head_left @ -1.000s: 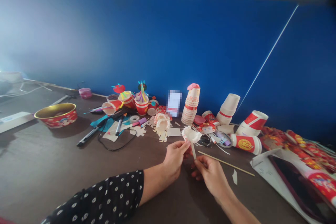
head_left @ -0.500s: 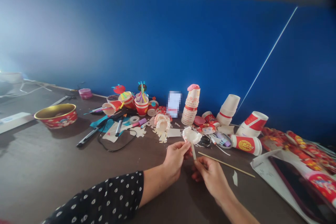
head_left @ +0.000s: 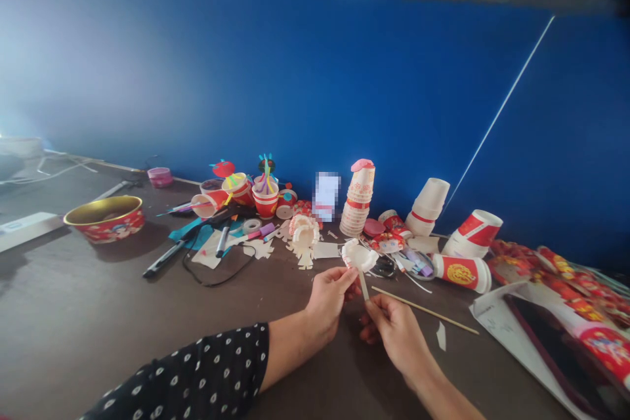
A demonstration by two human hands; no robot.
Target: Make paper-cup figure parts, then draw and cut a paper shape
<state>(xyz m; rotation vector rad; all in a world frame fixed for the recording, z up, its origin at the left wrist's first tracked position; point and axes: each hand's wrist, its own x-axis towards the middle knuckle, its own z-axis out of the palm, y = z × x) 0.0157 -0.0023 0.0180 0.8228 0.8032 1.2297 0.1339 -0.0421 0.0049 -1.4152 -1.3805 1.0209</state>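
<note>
- Pinching the lower edge of a curved white paper piece [head_left: 361, 259] with the left hand [head_left: 329, 295], thumb on top, fingers curled below.
- Pinching the near end of a pale strip [head_left: 363, 285] with the right hand [head_left: 394, 327], thumb against bent fingers (undersides hidden, so exact contact hard to tell).
- Barely open at either hand, not spread; set close together but apart.
- Gripped at two points, probably to steady the piece and control the strip.
- Held right of the middle, on the near side of the clutter, likely for a good view.
- Not touching the thin wooden stick [head_left: 426, 310], lying slanted to the right, perhaps for easy reach.
- Backed on the far side by stacked paper cups [head_left: 355, 203], seemingly ranged along the blue partition [head_left: 295, 79] for elbow room.
</note>
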